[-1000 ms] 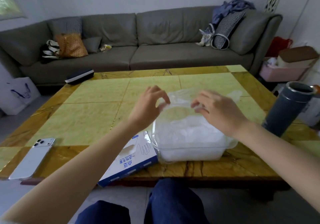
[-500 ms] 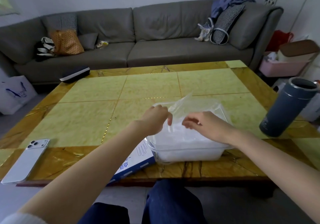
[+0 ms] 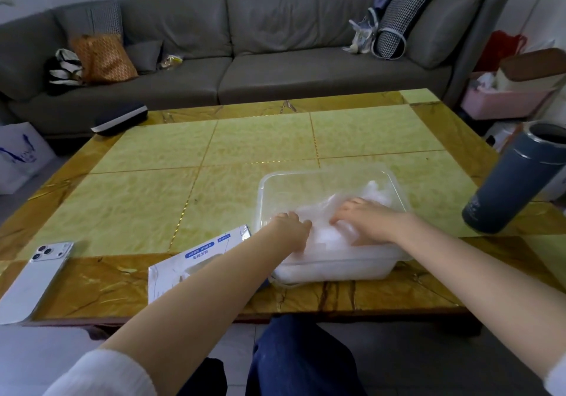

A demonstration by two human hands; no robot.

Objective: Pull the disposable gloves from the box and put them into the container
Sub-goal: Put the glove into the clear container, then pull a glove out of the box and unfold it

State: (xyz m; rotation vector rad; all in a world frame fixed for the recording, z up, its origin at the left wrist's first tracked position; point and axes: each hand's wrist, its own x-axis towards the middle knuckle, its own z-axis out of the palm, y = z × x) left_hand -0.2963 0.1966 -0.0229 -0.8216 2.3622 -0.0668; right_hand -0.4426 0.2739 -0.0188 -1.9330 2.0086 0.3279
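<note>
Gloves (image 3: 324, 242) already down inside the container (image 3: 321, 173), as a white, filmy heap filling its near half and trailing toward its far-right corner. Pressing flat on that heap with the right hand (image 3: 367, 221), near the container's middle, fingers extended and gripping nothing. Left hand (image 3: 291, 222) sunk in at the container's near-left corner, fingers tucked down out of sight; cannot tell whether pinching film or only pushing.

Probably the packing-down step. Press evenly with both palms and work the trapped air toward the container's far side, where the floor shows bare. Tuck any loose film below the rim. Lift off slowly and straight up, since film this thin likely clings to skin and may rise again. Leave one palm on the heap while freeing the other.

Box (image 3: 196, 257) lying on the worktop (image 3: 260, 138) just left of the container's near-left corner, partly under the left forearm. Cannot tell whether anything remains inside, so check before reaching. Mind the dark flask (image 3: 514, 181) well right of the container.
</note>
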